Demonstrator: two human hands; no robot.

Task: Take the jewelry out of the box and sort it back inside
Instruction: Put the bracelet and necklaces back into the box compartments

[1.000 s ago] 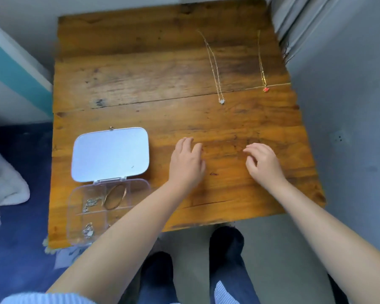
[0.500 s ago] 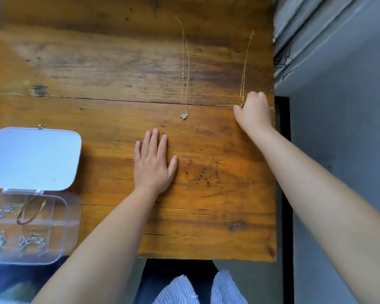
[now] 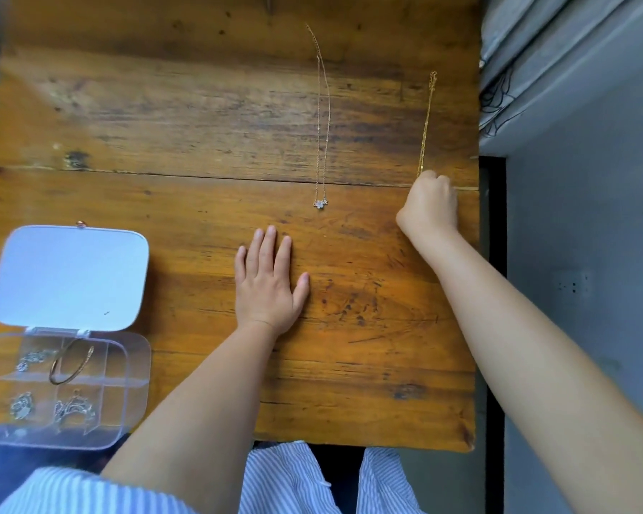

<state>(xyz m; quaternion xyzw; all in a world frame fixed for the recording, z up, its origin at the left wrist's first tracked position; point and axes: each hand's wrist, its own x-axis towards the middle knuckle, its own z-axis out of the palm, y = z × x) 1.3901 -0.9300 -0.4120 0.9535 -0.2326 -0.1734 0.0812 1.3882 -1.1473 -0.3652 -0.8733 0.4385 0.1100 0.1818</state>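
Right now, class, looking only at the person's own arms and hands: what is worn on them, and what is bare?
Both forearms are bare from elbow to wrist. The left hand and right hand carry no rings, watch or gloves that the view shows. A blue-and-white striped sleeve shows at the left upper arm, matching the striped garment below.

A worn wooden table [image 3: 201, 124] is standing against a grey wall [image 3: 591, 217], daylight falling across its scratched planks; grey curtain [image 3: 535, 38] hanging beside.
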